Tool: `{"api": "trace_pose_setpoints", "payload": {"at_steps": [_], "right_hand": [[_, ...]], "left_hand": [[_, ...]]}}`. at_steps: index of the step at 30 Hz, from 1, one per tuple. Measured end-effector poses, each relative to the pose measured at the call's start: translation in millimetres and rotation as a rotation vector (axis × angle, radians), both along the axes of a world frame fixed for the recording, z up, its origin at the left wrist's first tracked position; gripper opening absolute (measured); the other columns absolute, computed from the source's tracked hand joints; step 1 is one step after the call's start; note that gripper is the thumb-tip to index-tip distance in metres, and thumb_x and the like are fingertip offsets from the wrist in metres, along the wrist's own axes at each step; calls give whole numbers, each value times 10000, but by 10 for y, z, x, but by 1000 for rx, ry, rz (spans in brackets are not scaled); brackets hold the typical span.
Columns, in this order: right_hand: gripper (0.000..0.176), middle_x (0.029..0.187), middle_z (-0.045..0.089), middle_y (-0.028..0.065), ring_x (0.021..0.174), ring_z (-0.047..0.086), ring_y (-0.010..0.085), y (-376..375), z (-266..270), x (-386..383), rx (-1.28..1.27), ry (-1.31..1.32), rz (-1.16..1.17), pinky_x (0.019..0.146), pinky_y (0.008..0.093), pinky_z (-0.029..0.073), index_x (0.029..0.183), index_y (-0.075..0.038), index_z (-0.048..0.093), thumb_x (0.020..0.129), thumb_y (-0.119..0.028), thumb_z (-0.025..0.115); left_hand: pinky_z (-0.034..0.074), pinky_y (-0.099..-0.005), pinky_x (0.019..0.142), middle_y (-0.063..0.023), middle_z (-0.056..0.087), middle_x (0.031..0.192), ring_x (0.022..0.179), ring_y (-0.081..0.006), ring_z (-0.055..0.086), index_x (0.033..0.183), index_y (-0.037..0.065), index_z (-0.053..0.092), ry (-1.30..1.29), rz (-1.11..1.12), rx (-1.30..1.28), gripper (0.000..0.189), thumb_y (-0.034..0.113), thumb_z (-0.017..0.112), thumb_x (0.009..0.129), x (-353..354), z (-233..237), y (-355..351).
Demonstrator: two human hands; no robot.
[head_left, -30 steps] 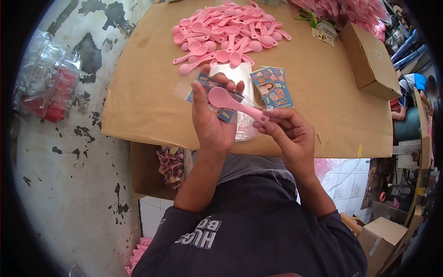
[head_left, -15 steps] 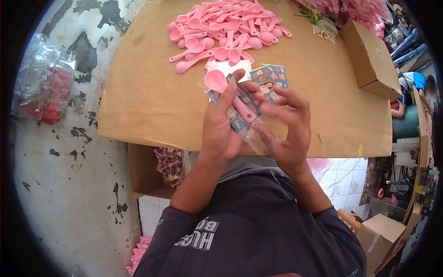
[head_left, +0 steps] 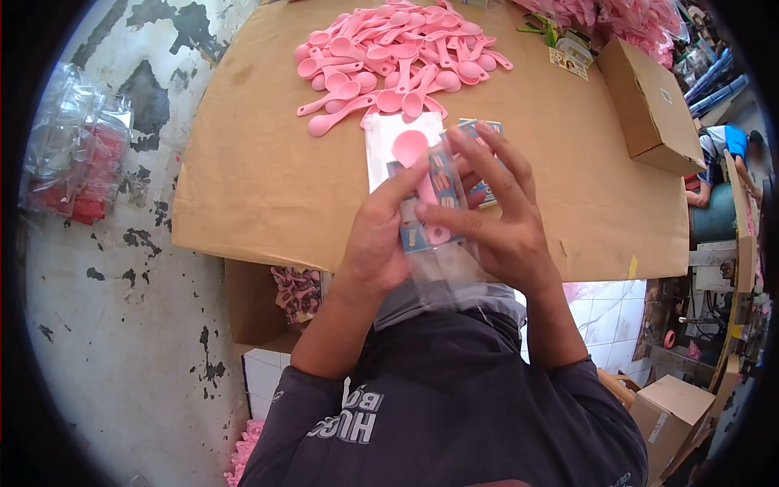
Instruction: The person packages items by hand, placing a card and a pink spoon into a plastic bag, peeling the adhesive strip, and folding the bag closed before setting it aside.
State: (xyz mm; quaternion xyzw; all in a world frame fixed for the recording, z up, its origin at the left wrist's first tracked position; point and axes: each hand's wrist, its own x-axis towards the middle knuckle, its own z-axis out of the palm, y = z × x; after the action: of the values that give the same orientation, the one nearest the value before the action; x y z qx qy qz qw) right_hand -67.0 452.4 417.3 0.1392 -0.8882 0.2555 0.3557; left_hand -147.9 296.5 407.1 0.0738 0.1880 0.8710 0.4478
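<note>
Over the counter [head_left: 268, 187], a pink spoon [head_left: 410, 148] is being pinched against a printed card [head_left: 414, 237] and clear sleeve [head_left: 442, 272] by the left hand [head_left: 380, 239], their fit apparently being adjusted by the spread-fingered right hand [head_left: 511, 223] — steady alignment seemingly being called for next.

Packing workshop: heaped spoons [head_left: 403, 52], cartons [head_left: 653, 109]

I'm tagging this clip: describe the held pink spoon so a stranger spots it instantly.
On the brown table, find the spoon pile, then the left hand and right hand nearer the wearer. The pink spoon is held there, its bowl toward the pile. Unlike the others, it lies against a blue card.
</note>
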Motion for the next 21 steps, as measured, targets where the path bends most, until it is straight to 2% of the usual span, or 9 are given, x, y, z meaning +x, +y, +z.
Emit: {"api": "trace_pose_setpoints", "payload": {"at_steps": [4,6,8,10,11,12,15,20,21], "right_hand": [[410,1367,670,134,1324,569,356,88,8,-19,-222,77,177,1102,453,463,1162,-178,787,776,-46,749],[396,1243,725,127,1155,674,306,172,49,74,-582,-72,263,986,406,536,1197,-62,750,803,-36,778],[437,948,724,80,870,671,120,63,120,81,-702,-102,55,803,283,536,1309,11,646,890,-11,769],[570,851,692,50,792,647,85,17,88,84,-886,-257,94,766,257,516,1427,0,539,903,-13,764],[570,851,692,50,792,647,85,4,56,97,-883,-253,91,766,257,516,1427,0,539,903,-13,764],[614,834,685,36,782,643,79,-12,17,109,-899,-302,97,757,246,510,1460,-3,497,907,-17,765],[660,830,681,27,763,639,74,-15,-40,139,-943,-350,123,738,233,504,1490,-8,454,911,-24,770],[574,985,700,80,860,668,150,46,-17,168,-777,-120,-127,782,301,529,1399,-32,556,875,-22,790],[518,1064,688,101,934,659,204,108,20,142,-489,15,-187,822,342,527,1333,-48,608,851,-22,796]], "left_hand": [[469,-422,1125,-201,523,1493,1328,-275,567,1531,3,375,54,10,-14,544,329,470,1106,-30,47,-46],[455,-433,1139,-201,531,1484,1348,-281,556,1535,6,370,293,230,-204,556,342,472,1103,-63,42,-64],[483,-418,1114,-201,534,1483,1336,-251,567,1529,-4,383,410,210,-196,537,275,524,1091,-50,100,-99],[557,-401,1040,-186,544,1474,1313,-207,573,1506,-30,413,695,116,-312,519,186,584,1066,27,200,-108],[648,-342,857,-149,638,1346,1168,-159,652,1464,-27,484,664,181,-361,474,132,627,1041,95,168,-54],[648,-342,857,-149,638,1346,1168,-159,652,1464,-27,484,669,182,-357,474,132,627,1041,123,179,-54],[666,-310,620,-156,733,1062,877,-181,744,1383,-56,566,590,219,-570,382,100,615,1037,184,186,-22],[630,-277,554,-94,744,945,778,-100,700,1478,42,521,727,248,-667,462,110,623,1032,291,238,-19],[609,-253,532,-55,744,913,754,-64,675,1520,103,503,762,259,-716,510,112,631,1026,318,292,-8]]}}
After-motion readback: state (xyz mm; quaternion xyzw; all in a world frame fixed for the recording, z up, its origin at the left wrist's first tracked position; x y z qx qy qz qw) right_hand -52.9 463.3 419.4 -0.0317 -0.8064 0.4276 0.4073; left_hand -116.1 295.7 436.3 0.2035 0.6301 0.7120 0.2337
